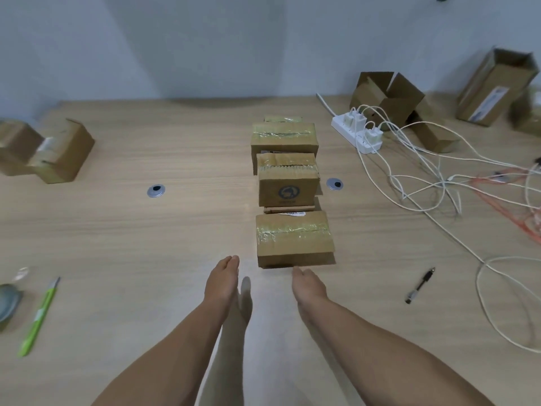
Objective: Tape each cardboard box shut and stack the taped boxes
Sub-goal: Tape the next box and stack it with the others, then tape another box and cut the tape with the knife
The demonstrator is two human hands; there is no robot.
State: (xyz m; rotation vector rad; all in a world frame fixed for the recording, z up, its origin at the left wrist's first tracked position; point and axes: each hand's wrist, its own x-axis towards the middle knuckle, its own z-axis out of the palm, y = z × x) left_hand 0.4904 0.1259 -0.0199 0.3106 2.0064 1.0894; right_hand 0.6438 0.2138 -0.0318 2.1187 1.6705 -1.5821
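Nearest the camera, two bare forearms reached forward over the table [117, 230]. The left grip [222, 281] was held edge-on with fingers straight and together, empty. The right grip [308, 285] was likewise straight-fingered and empty, its fingertips just beside the near face of the nearest taped box [294, 238]; whether they touched it could not be told. To the left lay a green pen-shaped tool [39, 315] and, at the picture's edge, a blurred roll [7, 303]. To the right lay a black pen [420, 285].

The nearest taped box stood on the table just ahead of both grips, clear tape across its top seam. Behind it, in a line running away from the person, came a middle taped box [288, 183] with a round printed mark, then a far taped box [284, 139]. Two round metal caps [156, 191] sat either side of the line. Farther off, an open box [49, 150] lay at the left, and a white power strip [357, 133], loose cables [424, 171] and more open boxes [386, 95] lay at the right
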